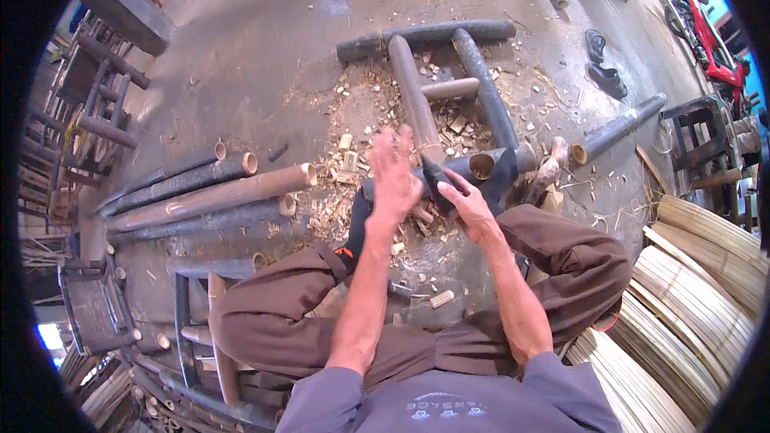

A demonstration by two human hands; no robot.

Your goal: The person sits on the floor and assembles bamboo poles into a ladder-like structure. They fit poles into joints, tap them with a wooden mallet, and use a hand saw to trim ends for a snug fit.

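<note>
Bamboo pole (417, 100), the pale brown one, lies on the concrete floor (265, 40) straight ahead of our knees, running away from us into a rough frame of darker poles. We take that pole as our landmark. At its near end our left hand (394, 176) rests over it with the fingers spread fairly wide and blurred, so we cannot tell whether they grip anything. Just right of the pole's near end our right hand (468, 206) is curled closed around a dark tool handle (437, 179); the working end is hidden behind the left hand. Around the pole, on both sides, lie pale wood chips (353, 152). Well to its left a row of long bamboo culms (212, 188) lies side by side. Far to its right sits a stack of split bamboo slats (698, 273). Beyond the pole's far end a dark crosswise pole (425, 34) closes the frame.
</note>
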